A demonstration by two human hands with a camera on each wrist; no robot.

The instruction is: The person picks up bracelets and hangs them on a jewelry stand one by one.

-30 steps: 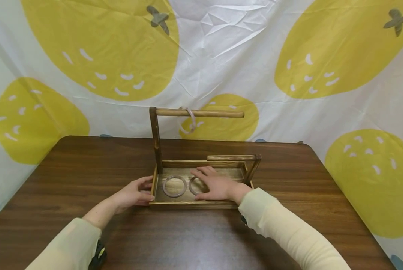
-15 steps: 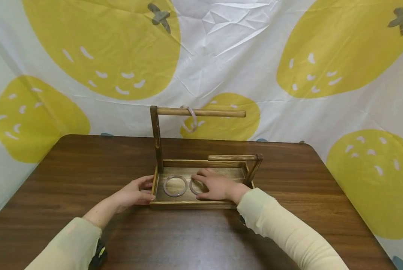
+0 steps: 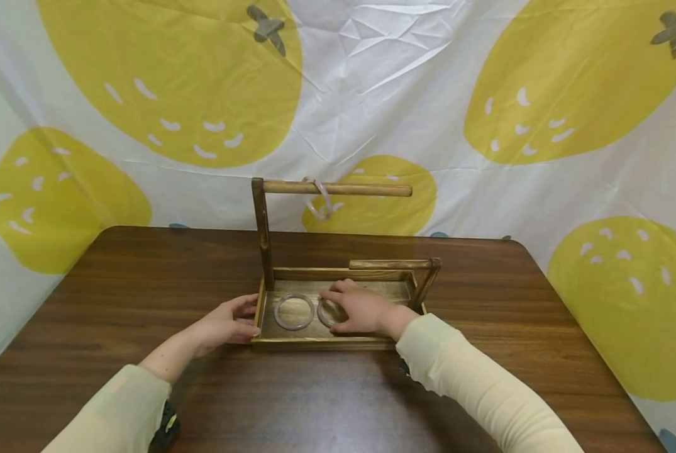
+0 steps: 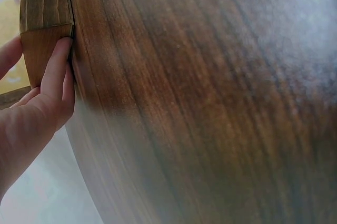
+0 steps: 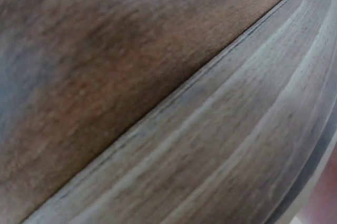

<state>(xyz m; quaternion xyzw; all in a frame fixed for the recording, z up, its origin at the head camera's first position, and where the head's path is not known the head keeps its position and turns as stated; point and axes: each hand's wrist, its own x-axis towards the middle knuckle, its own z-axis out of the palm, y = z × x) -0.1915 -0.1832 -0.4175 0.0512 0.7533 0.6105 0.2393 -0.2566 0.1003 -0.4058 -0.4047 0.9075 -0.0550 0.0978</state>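
Note:
A low wooden tray stand (image 3: 315,344) stands on the brown table. My left hand (image 3: 228,322) rests against its left end, the fingers fairly straight and touching the end wall; the left wrist view shows fingertips (image 4: 62,48) on that end face. My right hand (image 3: 365,311) reaches into the tray from the right and holds a pale translucent bangle (image 3: 319,311) by its rim between thumb and fingers. The hand covers the bangle's right part. Left of it lies another bangle (image 3: 276,313), flat on the tray floor. A third bangle (image 3: 329,202) hangs on the upper bar.
The stand's tall left post (image 3: 262,233) carries the upper bar (image 3: 371,190). A short right post (image 3: 426,284) bears a lower bar (image 3: 388,264) over the tray's back. Behind the table (image 3: 190,270) hangs a lemon-print cloth (image 3: 383,82). The right wrist view shows the tray's side wall (image 5: 210,129) up close.
Both hands stay almost in place, the left at the tray's end and the right at the bangle. The hanging bangle has swung slightly. The head view has shifted a little.

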